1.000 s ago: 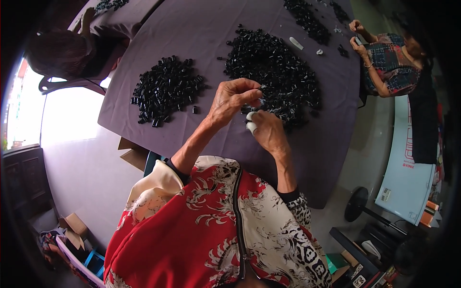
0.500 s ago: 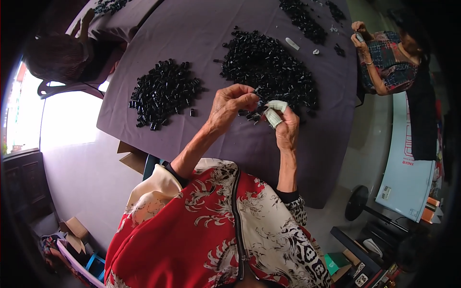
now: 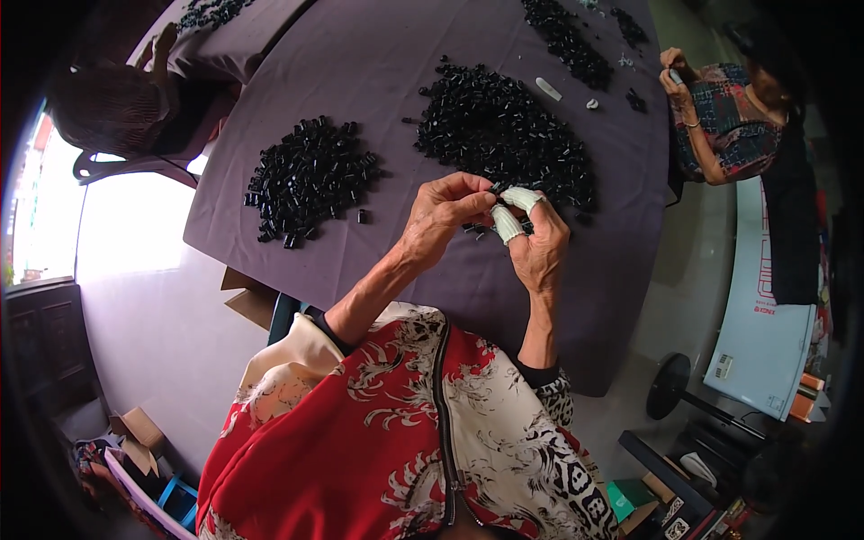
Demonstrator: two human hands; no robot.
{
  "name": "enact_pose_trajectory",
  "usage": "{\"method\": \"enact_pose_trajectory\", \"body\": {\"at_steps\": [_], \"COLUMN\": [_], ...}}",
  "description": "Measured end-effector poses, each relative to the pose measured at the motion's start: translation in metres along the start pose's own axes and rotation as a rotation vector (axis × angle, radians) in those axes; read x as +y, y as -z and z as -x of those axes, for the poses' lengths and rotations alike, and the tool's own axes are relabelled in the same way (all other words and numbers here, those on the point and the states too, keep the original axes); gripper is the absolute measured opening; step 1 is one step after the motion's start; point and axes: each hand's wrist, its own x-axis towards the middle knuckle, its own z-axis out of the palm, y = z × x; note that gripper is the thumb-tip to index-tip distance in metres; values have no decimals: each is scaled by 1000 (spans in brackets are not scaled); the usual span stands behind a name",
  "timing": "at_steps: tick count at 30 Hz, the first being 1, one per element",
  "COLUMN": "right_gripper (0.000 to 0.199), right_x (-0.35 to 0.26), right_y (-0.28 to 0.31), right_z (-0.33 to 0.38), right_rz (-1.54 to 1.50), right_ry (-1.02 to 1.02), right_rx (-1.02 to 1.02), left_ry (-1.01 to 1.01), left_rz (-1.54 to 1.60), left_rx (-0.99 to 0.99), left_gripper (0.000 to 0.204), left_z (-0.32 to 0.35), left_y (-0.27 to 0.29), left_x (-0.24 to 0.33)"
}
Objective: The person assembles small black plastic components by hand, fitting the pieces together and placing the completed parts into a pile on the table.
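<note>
Purple tablecloth (image 3: pixel 378 76), black piece (image 3: pixel 500 201) between left grip (image 3: pixel 439 216) and right grip (image 3: pixel 540 247).

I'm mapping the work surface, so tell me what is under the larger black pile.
The larger black pile sits on purple cloth, visible along its edges. Whatever is directly beneath is covered; the left hand and right hand hide part of the near edge.

I count one left hand (image 3: pixel 436 220), one right hand (image 3: pixel 542 250) with two white finger covers (image 3: pixel 508 227), five heaps of black pieces (image 3: pixel 531 135) on this worktop (image 3: pixel 360 72) from ten o'clock round to two, a sixth heap (image 3: pixel 211 13) on a second worktop (image 3: pixel 229 40) at eleven, two co-workers (image 3: pixel 729 126). Single pieces defeat counting.
</note>
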Motion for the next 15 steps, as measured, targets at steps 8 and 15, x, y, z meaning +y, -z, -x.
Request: {"method": "enact_pose_trajectory", "body": {"at_steps": [8, 15], "right_gripper": [21, 18], "right_x": [2, 0], "right_y": [1, 5], "right_z": [-3, 1], "right_rz": [224, -46], "right_ry": [190, -34], "right_rx": [-5, 33], "left_ry": [0, 34], "left_rz": [-43, -10], "left_rx": [4, 8], "left_gripper": [8, 7], "left_z": [0, 3], "left_y": [-2, -7], "left_x": [1, 9]}}
